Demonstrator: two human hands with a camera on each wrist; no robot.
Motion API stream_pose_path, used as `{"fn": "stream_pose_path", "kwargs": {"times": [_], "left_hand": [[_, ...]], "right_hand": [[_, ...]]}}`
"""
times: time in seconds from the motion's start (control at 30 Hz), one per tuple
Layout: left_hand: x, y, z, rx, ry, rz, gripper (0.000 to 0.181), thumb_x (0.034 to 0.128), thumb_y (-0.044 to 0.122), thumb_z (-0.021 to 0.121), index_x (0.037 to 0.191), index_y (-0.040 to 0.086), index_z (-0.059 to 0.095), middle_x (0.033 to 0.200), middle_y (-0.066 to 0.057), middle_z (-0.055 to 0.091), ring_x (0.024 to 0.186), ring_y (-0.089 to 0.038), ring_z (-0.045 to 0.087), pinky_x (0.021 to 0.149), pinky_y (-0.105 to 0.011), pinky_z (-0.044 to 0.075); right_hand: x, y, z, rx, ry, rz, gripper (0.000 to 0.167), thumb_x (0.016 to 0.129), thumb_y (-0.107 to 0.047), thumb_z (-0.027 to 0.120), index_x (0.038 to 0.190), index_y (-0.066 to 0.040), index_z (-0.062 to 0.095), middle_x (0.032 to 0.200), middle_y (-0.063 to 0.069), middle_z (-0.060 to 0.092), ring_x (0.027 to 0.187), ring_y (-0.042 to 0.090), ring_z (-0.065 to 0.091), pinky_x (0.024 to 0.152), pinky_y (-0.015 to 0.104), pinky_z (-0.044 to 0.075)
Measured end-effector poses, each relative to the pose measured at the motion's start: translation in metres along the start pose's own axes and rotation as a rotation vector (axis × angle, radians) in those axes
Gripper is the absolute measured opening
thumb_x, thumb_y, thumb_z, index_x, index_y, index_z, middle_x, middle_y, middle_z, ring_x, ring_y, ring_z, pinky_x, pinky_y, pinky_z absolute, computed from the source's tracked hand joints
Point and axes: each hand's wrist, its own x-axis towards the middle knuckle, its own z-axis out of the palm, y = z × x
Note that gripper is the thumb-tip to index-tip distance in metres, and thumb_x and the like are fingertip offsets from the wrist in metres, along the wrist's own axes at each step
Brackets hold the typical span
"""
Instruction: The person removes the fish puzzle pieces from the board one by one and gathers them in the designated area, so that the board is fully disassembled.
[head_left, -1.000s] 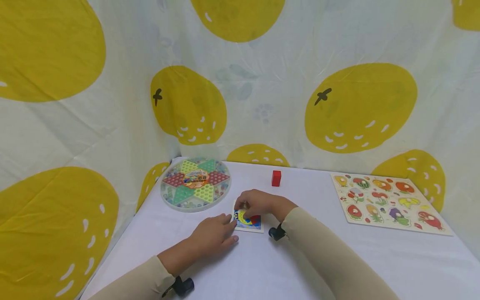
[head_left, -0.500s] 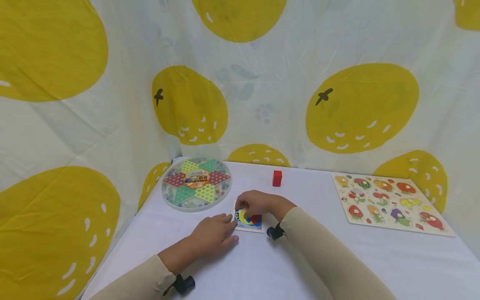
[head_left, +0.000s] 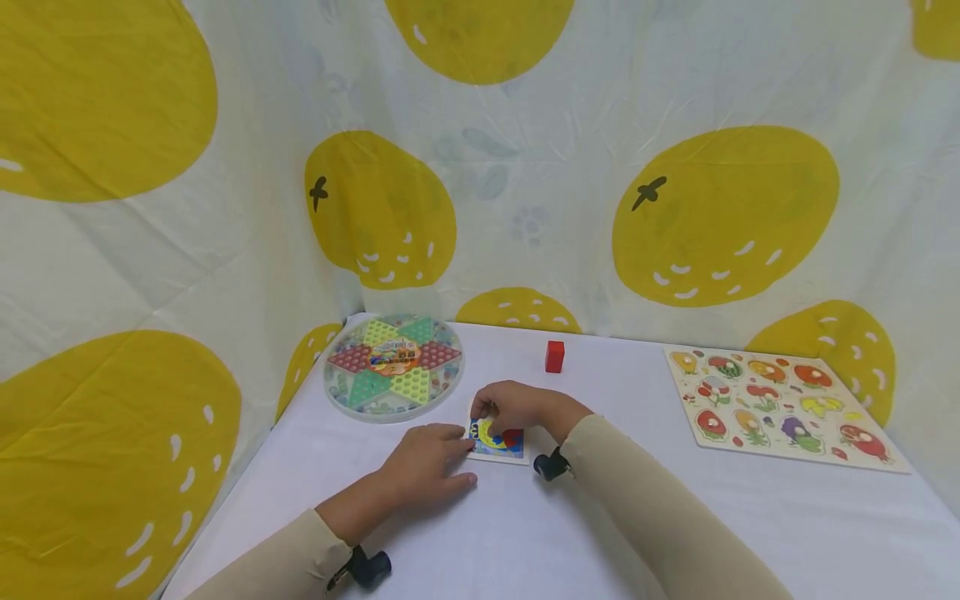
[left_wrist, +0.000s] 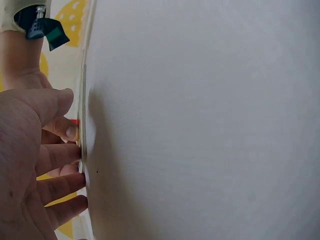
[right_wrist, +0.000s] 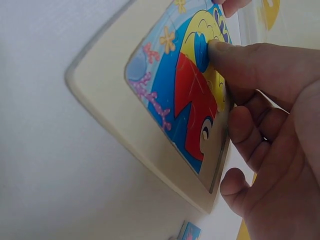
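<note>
A small wooden jigsaw puzzle (head_left: 497,457) with a yellow, red and blue fish picture lies on the white table. My right hand (head_left: 517,406) holds it from its far side: the thumb presses on the yellow part, and the other fingers curl toward the far edge. The right wrist view shows a bare slot near one corner of the puzzle frame (right_wrist: 115,112). A loose blue puzzle piece (right_wrist: 190,231) lies off the frame there. My left hand (head_left: 423,467) lies beside the puzzle's left edge, fingers extended. Its fingers (left_wrist: 62,187) look nearly straight in the left wrist view.
A round Chinese checkers board (head_left: 352,398) lies at the back left. One red block (head_left: 554,357) stands behind the puzzle. To the right lies a larger wooden fruit puzzle board (head_left: 757,443). Patterned curtain (head_left: 525,208) hangs behind the table and at both sides.
My left hand's fingers have shifted slightly and drawn back a little at the puzzle's left edge. The right hand stays almost still on the puzzle.
</note>
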Motion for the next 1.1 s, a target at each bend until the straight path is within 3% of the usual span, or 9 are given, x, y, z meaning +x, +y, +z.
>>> {"fn": "stream_pose_path", "kwargs": {"times": [0.2,0.77,1.1], "left_hand": [[0.0005,-0.0006,0.0006,-0.065,-0.006,-0.050,0.056,0.0974,0.050,0.075,0.143,0.018,0.071,0.148,-0.008,0.063,0.141,-0.029,0.054,0.115,-0.057,0.042],[0.0051,-0.0058,0.0034,-0.046,-0.050,-0.063,0.062,0.0908,0.053,0.082,0.143,0.022,0.071,0.147,-0.007,0.063,0.139,-0.029,0.056,0.113,-0.052,0.046],[0.0048,-0.0019,-0.0031,-0.041,-0.065,-0.073,0.062,0.0907,0.053,0.083,0.143,0.021,0.071,0.147,-0.008,0.063,0.139,-0.029,0.056,0.113,-0.053,0.047]], "right_hand": [[-0.0002,-0.0008,-0.0003,0.004,0.001,0.007,0.031,0.091,-0.013,0.088,0.113,-0.029,0.073,0.107,-0.012,0.068,0.106,0.013,0.062,0.100,0.034,0.056],[0.0016,0.0039,0.0011,0.035,0.002,-0.017,0.031,0.090,-0.013,0.088,0.109,-0.030,0.070,0.105,-0.009,0.067,0.102,0.016,0.061,0.093,0.032,0.056],[-0.0008,0.0052,-0.0005,0.046,0.023,-0.056,0.035,0.089,-0.012,0.089,0.110,-0.032,0.068,0.104,-0.009,0.067,0.102,0.016,0.061,0.092,0.031,0.058]]}}
